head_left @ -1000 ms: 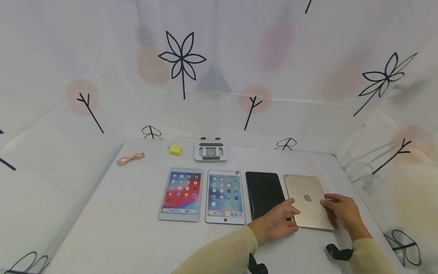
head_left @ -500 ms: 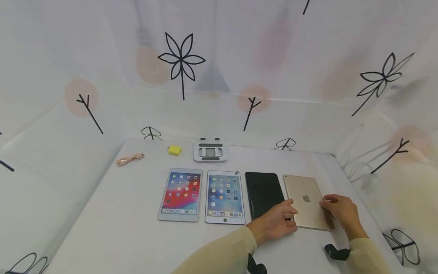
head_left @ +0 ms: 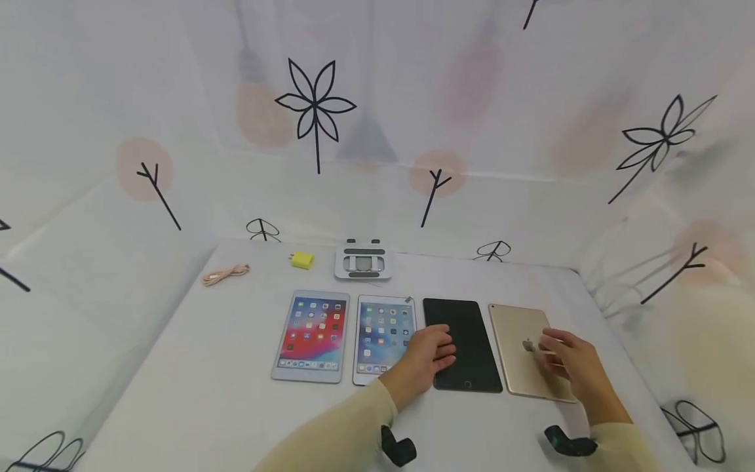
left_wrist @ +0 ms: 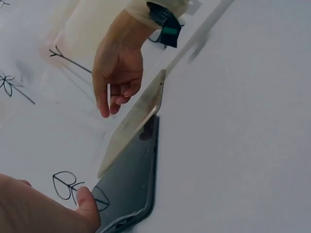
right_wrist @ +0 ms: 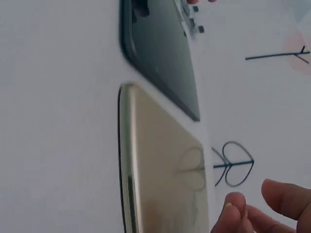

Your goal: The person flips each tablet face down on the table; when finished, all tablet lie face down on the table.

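Four tablets would be a row; several tablets lie side by side on the white table (head_left: pixel 206 367). My left hand (head_left: pixel 419 364) is at the left edge of the black tablet (head_left: pixel 474 351), overlapping the lower part of a white tablet with a blue screen (head_left: pixel 374 324). In the left wrist view its thumb (left_wrist: pixel 88 206) shows beside the black tablet's edge, with no grip visible. Over the gold tablet (head_left: pixel 513 328), which lies back side up, hovers my right hand (head_left: pixel 575 367), its fingers loosely bent around nothing. The right wrist view shows those fingers (right_wrist: pixel 233 213) apart from the gold tablet.
Farther left lies a white tablet with a red and blue screen (head_left: pixel 312 334). Along the back are a bundled pink cable (head_left: pixel 225 274), a yellow charger plug (head_left: pixel 302 260) and a silver-grey stand (head_left: pixel 362 250). Patterned white fabric (head_left: pixel 501 210) rises behind the table.
My left hand has moved left from between the black and gold tablets to the black tablet's left edge. My right hand has come off the gold tablet's right edge and shifted slightly left.
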`<action>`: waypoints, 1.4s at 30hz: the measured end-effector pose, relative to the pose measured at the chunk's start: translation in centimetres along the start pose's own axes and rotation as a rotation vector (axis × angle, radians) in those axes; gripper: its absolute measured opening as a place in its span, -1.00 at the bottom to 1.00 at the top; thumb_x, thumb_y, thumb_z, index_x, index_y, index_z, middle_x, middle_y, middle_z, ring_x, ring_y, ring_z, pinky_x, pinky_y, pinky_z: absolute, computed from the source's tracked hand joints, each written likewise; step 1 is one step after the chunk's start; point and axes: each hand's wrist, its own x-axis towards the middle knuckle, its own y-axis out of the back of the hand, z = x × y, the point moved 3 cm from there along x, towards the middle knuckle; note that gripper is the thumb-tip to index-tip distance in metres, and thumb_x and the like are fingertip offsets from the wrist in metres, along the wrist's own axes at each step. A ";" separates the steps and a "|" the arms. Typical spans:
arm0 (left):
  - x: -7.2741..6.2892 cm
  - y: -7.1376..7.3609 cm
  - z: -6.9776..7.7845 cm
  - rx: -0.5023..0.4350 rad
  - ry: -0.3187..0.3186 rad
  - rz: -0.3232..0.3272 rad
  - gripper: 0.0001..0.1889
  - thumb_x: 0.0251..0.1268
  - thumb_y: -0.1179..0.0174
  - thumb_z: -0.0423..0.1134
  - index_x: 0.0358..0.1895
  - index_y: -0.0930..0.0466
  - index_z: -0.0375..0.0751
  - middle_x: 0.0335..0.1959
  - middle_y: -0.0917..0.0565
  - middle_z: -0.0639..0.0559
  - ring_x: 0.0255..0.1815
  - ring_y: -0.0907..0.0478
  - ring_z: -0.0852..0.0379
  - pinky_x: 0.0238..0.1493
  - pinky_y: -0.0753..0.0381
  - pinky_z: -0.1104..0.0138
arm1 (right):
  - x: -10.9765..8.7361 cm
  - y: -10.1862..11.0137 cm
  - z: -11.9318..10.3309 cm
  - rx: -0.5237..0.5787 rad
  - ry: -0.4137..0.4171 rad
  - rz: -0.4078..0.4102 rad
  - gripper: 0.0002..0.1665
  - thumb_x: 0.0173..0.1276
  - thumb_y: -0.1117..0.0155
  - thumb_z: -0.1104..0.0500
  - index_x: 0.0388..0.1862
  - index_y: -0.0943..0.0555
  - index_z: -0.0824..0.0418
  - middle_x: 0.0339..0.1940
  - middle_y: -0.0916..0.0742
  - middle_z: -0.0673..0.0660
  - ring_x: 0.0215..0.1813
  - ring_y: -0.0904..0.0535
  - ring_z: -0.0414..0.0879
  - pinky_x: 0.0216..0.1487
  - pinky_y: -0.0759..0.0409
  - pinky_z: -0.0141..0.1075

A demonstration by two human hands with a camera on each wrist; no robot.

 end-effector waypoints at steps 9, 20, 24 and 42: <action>-0.2 3.3 2.1 0.056 0.032 0.000 -0.43 0.40 -0.13 -0.29 0.45 -0.38 -0.36 0.43 -0.34 -0.36 0.41 -0.30 -0.30 0.44 -0.38 -0.05 | -1.1 -5.4 -2.6 0.075 0.139 -0.295 -0.17 0.63 -0.05 -0.10 0.61 -0.05 0.34 0.30 -0.59 0.19 0.07 -0.67 -0.27 0.07 -0.68 -0.32; 0.1 3.2 1.6 0.171 0.021 -0.030 -0.41 0.36 -0.15 -0.28 0.47 -0.40 -0.21 0.50 -0.34 -0.29 0.52 -0.20 -0.34 0.46 -0.28 -0.17 | -1.7 -7.0 -3.1 0.040 0.118 -0.345 -0.18 0.63 -0.05 -0.02 0.63 0.00 0.31 0.47 -0.32 0.51 0.29 -0.55 0.16 0.15 -0.67 0.05; 0.1 3.1 1.5 0.194 0.025 -0.055 -0.38 0.33 -0.16 -0.26 0.48 -0.40 -0.17 0.51 -0.32 -0.29 0.53 -0.16 -0.36 0.43 -0.27 -0.24 | -2.1 -7.1 -3.3 -0.001 0.092 -0.385 -0.17 0.62 -0.07 0.00 0.64 0.02 0.30 0.48 -0.32 0.56 0.40 -0.40 0.41 0.12 -0.65 0.18; 0.2 3.1 1.5 0.167 0.038 -0.085 -0.37 0.37 -0.18 -0.24 0.51 -0.35 -0.15 0.56 -0.21 -0.31 0.55 -0.08 -0.38 0.29 -0.25 -0.46 | -2.2 -6.8 -2.6 0.012 0.048 -0.398 -0.16 0.62 -0.07 0.01 0.64 0.03 0.31 0.46 -0.35 0.53 0.35 -0.44 0.29 0.05 -0.66 0.18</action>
